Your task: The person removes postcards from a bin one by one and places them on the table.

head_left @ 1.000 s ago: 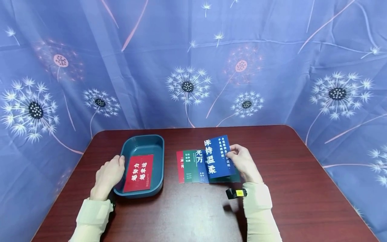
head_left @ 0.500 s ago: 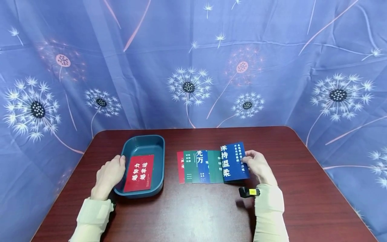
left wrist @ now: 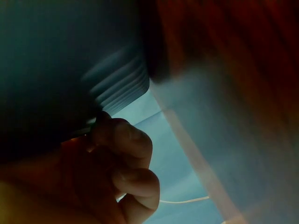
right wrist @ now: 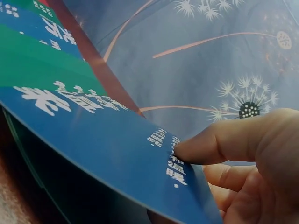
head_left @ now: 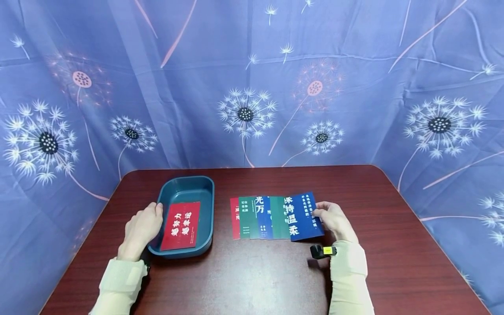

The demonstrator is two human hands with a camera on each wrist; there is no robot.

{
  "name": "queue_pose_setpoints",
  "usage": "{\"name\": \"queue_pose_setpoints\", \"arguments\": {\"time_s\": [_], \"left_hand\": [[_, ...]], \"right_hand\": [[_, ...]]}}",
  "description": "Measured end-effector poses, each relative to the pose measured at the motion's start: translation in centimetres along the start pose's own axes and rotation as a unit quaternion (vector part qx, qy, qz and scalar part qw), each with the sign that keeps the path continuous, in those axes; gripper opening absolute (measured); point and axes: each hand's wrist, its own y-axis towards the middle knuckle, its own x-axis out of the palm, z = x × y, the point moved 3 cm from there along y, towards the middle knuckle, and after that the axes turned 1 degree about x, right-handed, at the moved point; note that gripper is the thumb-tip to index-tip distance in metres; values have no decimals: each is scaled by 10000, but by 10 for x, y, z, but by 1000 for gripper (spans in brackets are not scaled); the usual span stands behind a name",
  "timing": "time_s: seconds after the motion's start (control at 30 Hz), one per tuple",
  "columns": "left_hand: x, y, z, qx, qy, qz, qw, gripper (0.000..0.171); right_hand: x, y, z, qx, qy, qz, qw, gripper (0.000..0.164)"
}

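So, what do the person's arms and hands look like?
Pale cream, broad-cuffed sleeves cover both arms. A black device with a yellow label sits at the right wrist; something dark shows at the left. The left hand and right hand are bare.

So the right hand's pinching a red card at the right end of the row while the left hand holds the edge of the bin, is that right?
Not quite: the card the right hand pinches is blue, not red; the head and right wrist views show it. The rest stands, including the left hand holding the bin.
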Motion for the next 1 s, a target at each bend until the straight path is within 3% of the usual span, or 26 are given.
{"name": "queue_pose_setpoints", "arguments": {"time_s": [1.0], "left_hand": [[-1, -1, 2, 29, 58, -16, 10000, 44]], "right_hand": [[-2, 4, 6, 135, -153, 348, 9992, 32]]}}
